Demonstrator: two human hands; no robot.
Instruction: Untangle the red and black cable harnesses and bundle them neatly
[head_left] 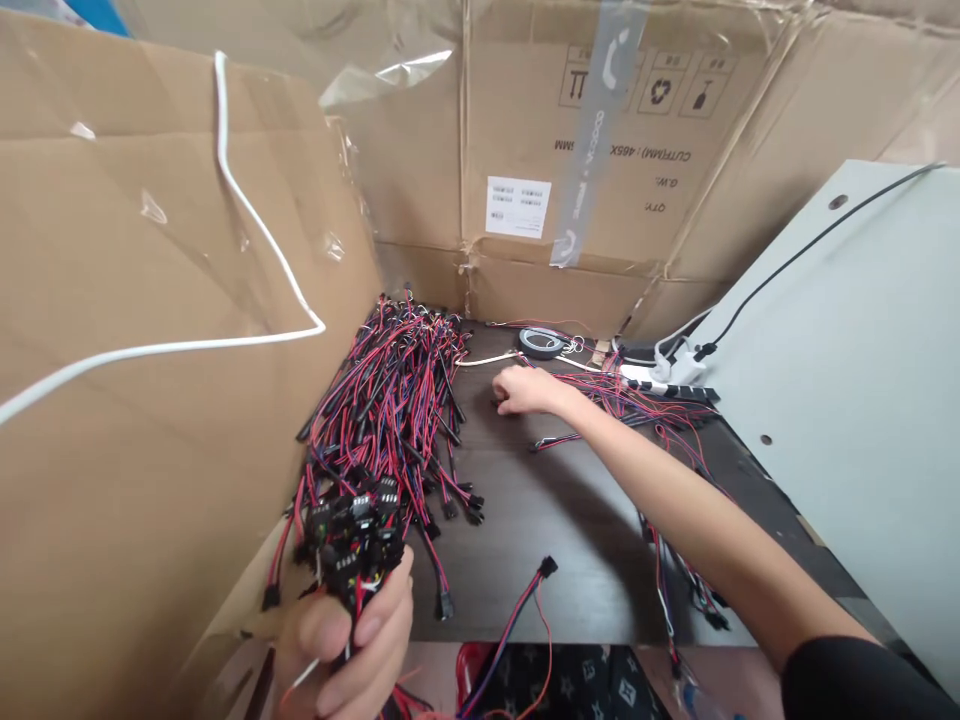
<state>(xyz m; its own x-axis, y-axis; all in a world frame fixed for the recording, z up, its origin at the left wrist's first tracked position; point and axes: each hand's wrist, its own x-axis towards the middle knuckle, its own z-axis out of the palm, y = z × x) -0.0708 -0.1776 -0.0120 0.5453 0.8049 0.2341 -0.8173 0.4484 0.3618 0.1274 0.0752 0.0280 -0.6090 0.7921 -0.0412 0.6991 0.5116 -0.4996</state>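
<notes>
My left hand, low in the picture, is closed around a bundle of wire harnesses whose black plug ends point up. Over the middle of the dark table, my right hand has its fingers curled together; what they pinch, if anything, is hidden. A large heap of red, blue and black wire harnesses lies to the left of my right hand. Just behind that hand is a roll of black tape. A single harness with a black connector hangs over the table's front edge.
Cardboard walls stand at the left and back, with a white cable crossing the left one. A pale panel slopes at the right, beside a white power strip. More loose wires lie under my right forearm.
</notes>
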